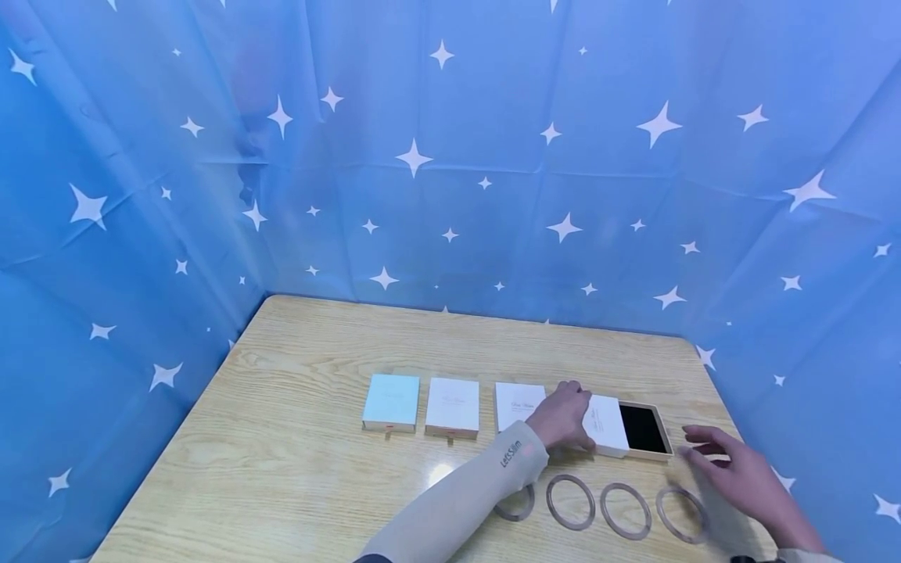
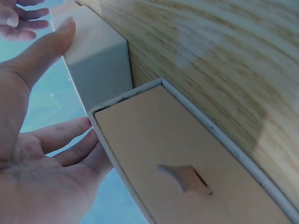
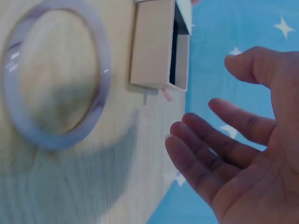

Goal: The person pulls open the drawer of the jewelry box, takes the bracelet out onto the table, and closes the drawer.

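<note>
In the head view, my left hand (image 1: 563, 414) grips the white outer sleeve of the rightmost gift box (image 1: 607, 426), thumb on its near side. From the sleeve's right end the tan drawer (image 1: 663, 430) with a dark lining sticks out, partly pulled. My right hand (image 1: 739, 473) hovers just right of that drawer, fingers spread and apart from it; in the right wrist view nothing lies between its fingers. Several pale purple bangles (image 1: 570, 502) lie in a row on the near side of the boxes, one partly hidden by my left sleeve.
A closed light blue box (image 1: 391, 400) and a closed white box (image 1: 452, 405) stand left on the wooden table (image 1: 281, 438). Another white box (image 1: 519, 400) sits beside my left hand, partly covered by it. A blue star-patterned curtain (image 1: 486, 211) surrounds the table.
</note>
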